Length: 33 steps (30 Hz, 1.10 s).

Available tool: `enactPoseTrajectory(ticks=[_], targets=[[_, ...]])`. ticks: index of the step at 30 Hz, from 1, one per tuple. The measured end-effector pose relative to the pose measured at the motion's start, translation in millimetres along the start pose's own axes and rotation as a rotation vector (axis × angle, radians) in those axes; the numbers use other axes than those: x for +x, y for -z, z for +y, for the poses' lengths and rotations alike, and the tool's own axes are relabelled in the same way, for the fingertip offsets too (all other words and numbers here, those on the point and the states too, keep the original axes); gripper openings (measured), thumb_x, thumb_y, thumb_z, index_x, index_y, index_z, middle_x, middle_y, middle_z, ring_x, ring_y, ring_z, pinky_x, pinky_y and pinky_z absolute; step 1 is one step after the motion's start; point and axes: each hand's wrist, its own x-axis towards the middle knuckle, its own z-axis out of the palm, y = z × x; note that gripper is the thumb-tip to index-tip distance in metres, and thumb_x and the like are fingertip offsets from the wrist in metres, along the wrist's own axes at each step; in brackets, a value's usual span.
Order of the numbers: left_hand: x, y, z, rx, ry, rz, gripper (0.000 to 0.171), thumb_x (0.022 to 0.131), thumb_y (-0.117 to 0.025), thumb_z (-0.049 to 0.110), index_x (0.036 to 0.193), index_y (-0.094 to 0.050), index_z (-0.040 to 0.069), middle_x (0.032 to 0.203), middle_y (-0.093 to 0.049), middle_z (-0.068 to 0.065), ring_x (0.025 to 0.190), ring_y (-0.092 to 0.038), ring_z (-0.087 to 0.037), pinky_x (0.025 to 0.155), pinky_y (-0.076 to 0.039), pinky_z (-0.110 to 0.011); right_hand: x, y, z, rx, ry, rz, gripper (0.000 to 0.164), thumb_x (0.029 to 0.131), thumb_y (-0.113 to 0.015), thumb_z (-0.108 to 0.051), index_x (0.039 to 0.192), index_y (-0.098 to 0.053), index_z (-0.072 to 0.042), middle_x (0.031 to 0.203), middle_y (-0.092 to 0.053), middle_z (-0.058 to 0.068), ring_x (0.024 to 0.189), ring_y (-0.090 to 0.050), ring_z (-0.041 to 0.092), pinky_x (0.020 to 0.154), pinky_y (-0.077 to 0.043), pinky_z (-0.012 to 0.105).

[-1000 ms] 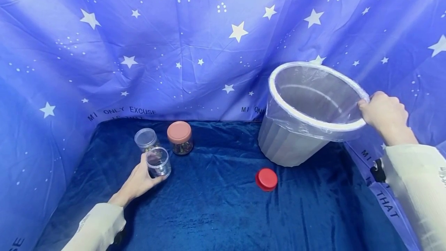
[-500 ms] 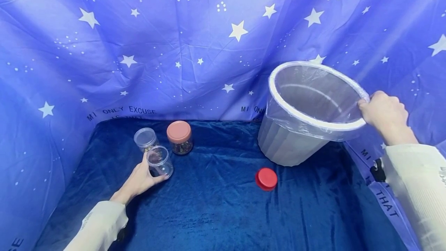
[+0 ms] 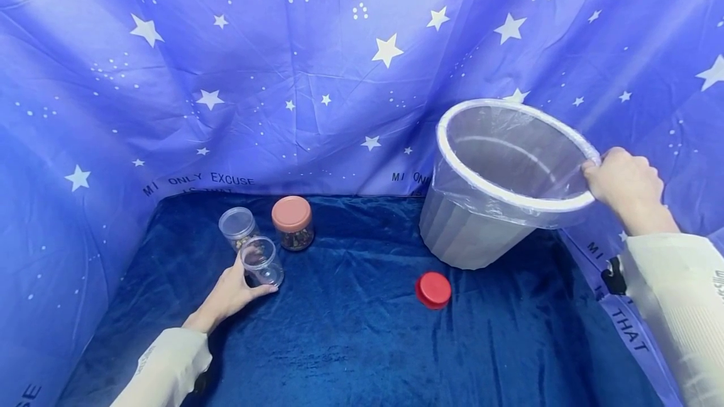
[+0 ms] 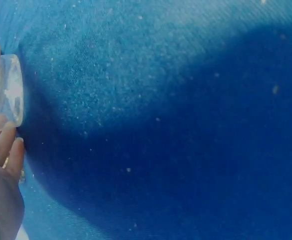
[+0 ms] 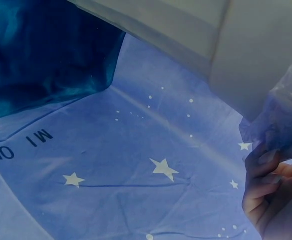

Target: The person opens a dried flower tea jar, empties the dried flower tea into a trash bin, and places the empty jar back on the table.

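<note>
In the head view, my left hand (image 3: 230, 292) holds a clear, lidless plastic jar (image 3: 270, 272) low over the blue cloth, thumb on the near side. The left wrist view shows fingertips (image 4: 2, 142) against the same jar (image 4: 11, 92). No contents show in it. Just behind stands another clear jar (image 3: 237, 225) with small bits inside, partly hidden. My right hand (image 3: 625, 187) grips the white rim of a grey trash bin (image 3: 475, 231) lined with a clear plastic bag (image 3: 486, 206). In the right wrist view, curled fingers (image 5: 265, 175) lie under the bag's edge.
A jar with a salmon-pink lid (image 3: 291, 213) and dark mixed contents stands right of the clear jars. On the dark blue cloth (image 3: 351, 344), a red lid (image 3: 434, 289) lies in front of the bin. A starry blue curtain (image 3: 339, 80) hangs round the back and sides.
My left hand has shifted slightly to the right with the lidless jar, whose base has swung a little rightward. The right hand and the bin have stayed in place.
</note>
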Motion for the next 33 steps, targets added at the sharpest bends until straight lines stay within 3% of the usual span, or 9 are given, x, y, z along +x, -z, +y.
enactPoseTrajectory(ticks=[13,20,25,33], targets=[[0.0,0.2,3.7,-0.084,0.045,-0.042,0.089,0.073,-0.086,0.036,0.14,-0.034,0.007,0.132,-0.059,-0.024,0.12,-0.058,-0.041,0.1,-0.043,-0.057,1,0,3,0.022,0.032,0.007,0.055,0.1,-0.032,-0.041,0.109,-0.053,0.009,0.102,-0.052,0.044,0.09,-0.05,0.066,0.061,-0.042,0.06],[1.2,1.2,5.2,-0.123,0.035,-0.074,0.087,0.072,-0.087,0.033,0.139,-0.036,0.007,0.137,-0.056,-0.022,0.124,-0.055,-0.04,0.104,-0.04,-0.057,1,0,6,0.04,0.03,0.001,0.059,0.1,-0.031,-0.044,0.115,-0.053,0.008,0.104,-0.052,0.043,0.092,-0.051,0.065,0.062,-0.042,0.059],[1.5,3.4,5.0,-0.135,0.03,-0.09,0.088,0.072,-0.088,0.031,0.139,-0.037,0.006,0.136,-0.057,-0.021,0.121,-0.059,-0.037,0.102,-0.042,-0.052,3,-1,8,0.066,0.022,-0.008,0.062,0.1,-0.031,-0.044,0.121,-0.052,0.01,0.107,-0.052,0.043,0.095,-0.05,0.063,0.063,-0.042,0.059],[-1.3,10.3,0.2,-0.165,0.055,-0.123,0.095,0.071,-0.088,0.029,0.144,-0.033,0.004,0.138,-0.055,-0.025,0.123,-0.058,-0.044,0.103,-0.045,-0.055,5,-1,8,0.05,0.034,-0.021,0.068,0.1,-0.026,-0.049,0.125,-0.051,0.009,0.109,-0.051,0.044,0.095,-0.05,0.064,0.064,-0.042,0.059]])
